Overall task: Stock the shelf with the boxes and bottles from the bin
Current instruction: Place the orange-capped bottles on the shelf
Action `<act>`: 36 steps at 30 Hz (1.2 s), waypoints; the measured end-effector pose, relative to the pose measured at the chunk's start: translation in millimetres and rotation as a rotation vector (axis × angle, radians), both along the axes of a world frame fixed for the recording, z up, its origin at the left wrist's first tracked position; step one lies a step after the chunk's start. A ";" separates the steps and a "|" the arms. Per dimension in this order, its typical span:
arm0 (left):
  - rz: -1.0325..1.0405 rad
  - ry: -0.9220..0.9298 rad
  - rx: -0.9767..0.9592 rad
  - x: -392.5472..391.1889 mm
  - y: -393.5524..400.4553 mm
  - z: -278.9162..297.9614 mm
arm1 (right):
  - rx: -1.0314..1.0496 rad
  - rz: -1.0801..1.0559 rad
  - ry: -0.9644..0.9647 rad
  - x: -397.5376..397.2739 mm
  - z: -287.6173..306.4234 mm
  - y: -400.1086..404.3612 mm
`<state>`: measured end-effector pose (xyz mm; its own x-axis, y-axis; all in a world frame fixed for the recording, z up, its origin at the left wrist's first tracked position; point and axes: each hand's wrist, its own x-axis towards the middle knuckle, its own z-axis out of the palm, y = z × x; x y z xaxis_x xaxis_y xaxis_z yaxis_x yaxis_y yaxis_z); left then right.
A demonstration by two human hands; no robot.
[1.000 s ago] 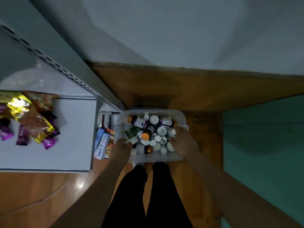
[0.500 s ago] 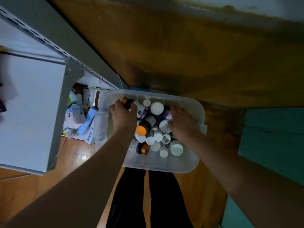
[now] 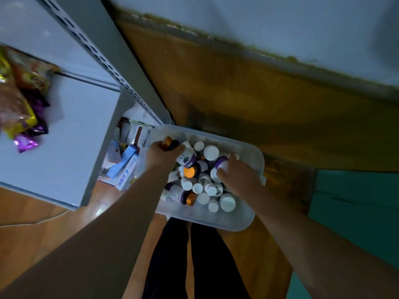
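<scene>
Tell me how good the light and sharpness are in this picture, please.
Head view: dim, bluish light; the snack packets at the left edge are smeared by motion blur; a small glare spot lies on the wooden floor; the bottles in the bin are fairly sharp, their labels unreadable; wide-angle distortion stretches both forearms.

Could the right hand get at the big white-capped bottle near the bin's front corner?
Probably yes: the right hand is already inside the clear plastic bin, and that white-capped bottle lies uncovered beside its wrist.
</scene>
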<state>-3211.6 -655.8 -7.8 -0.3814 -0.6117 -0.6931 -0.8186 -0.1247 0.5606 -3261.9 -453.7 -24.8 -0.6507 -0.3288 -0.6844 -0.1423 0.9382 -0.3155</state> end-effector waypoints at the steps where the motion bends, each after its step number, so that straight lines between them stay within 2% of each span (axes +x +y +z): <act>1: 0.025 0.031 -0.011 7.8 1.2 18.0 | -0.016 -0.117 -0.023 3.4 17.7 -4.1; 4: 0.105 0.099 -0.019 34.0 2.0 74.3 | -0.108 -0.284 -0.094 18.3 71.1 -20.1; 11: 0.236 0.274 -0.082 134.9 -15.2 198.5 | -0.523 -0.554 -0.376 71.4 206.5 -53.5; 16: 0.364 0.345 -0.155 247.3 -42.9 249.9 | -0.787 -0.757 -0.735 139.6 268.4 -95.1; 19: 0.426 0.373 -0.193 317.6 -65.3 278.4 | -0.798 -0.611 -0.815 194.1 296.5 -125.1; 22: 0.487 0.432 -0.242 387.5 -88.7 308.4 | -0.748 -0.407 -0.789 257.8 321.8 -160.5; 28: 0.607 0.523 -0.423 495.4 -133.5 370.9 | -0.826 -0.255 -0.777 367.6 365.8 -237.4; 31: 0.616 0.556 -0.480 532.0 -149.5 395.8 | -0.892 -0.250 -0.800 405.2 390.7 -272.1; 36: 0.688 0.659 -0.506 572.1 -179.5 424.1 | -0.979 -0.284 -0.954 446.8 434.8 -320.3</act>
